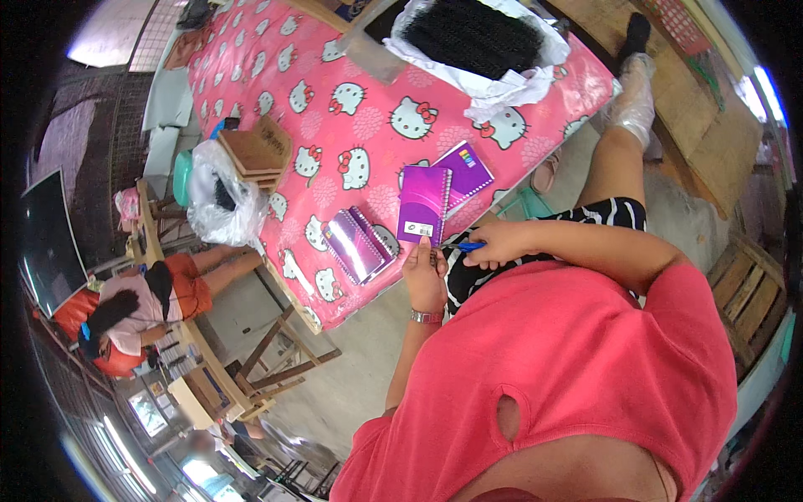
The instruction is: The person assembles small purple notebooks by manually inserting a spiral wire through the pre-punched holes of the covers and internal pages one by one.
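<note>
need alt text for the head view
A person's left hand holds the near edge of a purple spiral notebook while the right hand grips a blue pen-like tool. More purple notebooks lie on the pink cat-print tablecloth.

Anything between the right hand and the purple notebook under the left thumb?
Only the left hand, at the lower edge of that notebook, beside the blue tool in the right hand; nothing else visible.

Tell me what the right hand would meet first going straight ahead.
Probably the left hand, since the right hand and its blue pen-like object point leftward toward it; depth is unclear.
</note>
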`<state>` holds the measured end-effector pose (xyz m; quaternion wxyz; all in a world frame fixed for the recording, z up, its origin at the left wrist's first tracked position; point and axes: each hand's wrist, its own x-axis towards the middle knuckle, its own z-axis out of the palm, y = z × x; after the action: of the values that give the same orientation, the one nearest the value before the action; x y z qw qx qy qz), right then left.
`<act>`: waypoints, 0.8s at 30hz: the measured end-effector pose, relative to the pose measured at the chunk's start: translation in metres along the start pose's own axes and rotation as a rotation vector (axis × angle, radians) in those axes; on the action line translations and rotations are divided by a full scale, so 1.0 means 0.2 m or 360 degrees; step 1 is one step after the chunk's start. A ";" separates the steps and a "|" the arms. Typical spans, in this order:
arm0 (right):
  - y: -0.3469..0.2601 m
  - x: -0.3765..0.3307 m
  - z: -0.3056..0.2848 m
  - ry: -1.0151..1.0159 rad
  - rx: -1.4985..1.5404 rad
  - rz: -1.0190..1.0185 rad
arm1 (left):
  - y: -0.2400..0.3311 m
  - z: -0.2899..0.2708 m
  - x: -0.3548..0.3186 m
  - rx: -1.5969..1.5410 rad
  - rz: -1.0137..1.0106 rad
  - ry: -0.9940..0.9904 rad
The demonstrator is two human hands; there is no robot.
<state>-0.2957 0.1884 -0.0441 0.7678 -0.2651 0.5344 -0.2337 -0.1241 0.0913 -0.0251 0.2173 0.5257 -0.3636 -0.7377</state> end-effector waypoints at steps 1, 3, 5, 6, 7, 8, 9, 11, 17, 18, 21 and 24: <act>0.02 -0.02 -0.01 0.0291 -0.0530 -0.0371 | 0.05 0.01 -0.03 -0.0007 0.0024 0.0015; -0.07 -0.13 -0.04 0.0591 -0.1109 -0.0641 | 0.17 -0.03 -0.08 0.0195 0.0241 0.0229; -0.15 -0.24 -0.08 0.0581 -0.1068 -0.0601 | 0.37 -0.11 -0.16 0.0529 0.0474 0.0392; -0.19 -0.28 -0.11 0.0577 -0.1021 -0.0545 | 0.46 -0.17 -0.19 0.0862 0.0649 0.0452; -0.25 -0.31 -0.12 0.0528 -0.0993 -0.0399 | 0.56 -0.23 -0.24 0.1199 0.0821 0.0574; -0.26 -0.33 -0.14 0.0525 -0.0997 -0.0398 | 0.67 -0.24 -0.30 0.1245 0.0713 0.0659; -0.28 -0.34 -0.14 0.0535 -0.0896 -0.0459 | 0.74 -0.33 -0.33 0.1231 0.0731 0.0665; -0.23 -0.30 -0.17 0.0716 -0.0958 -0.0707 | 0.86 -0.33 -0.35 0.1712 0.0849 0.0749; -0.25 -0.33 -0.14 0.0684 -0.0826 -0.0704 | 1.01 -0.38 -0.16 0.2684 0.1472 0.0771; -0.25 -0.34 -0.14 0.0685 -0.0826 -0.0704 | 1.00 -0.40 -0.12 0.2765 0.1757 0.0641; -0.23 -0.37 -0.17 0.0674 -0.0766 -0.0629 | 0.83 -0.55 -0.02 0.3146 0.1709 0.0637; -0.18 -0.36 -0.21 0.0870 -0.0913 -0.0825 | 0.60 -0.65 0.01 0.3360 0.1360 0.0197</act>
<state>-0.3619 0.2014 0.0177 0.4111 -0.5200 0.6761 -0.3218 -0.0105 -0.0261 0.0418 -0.0824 0.3147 -0.9405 0.0980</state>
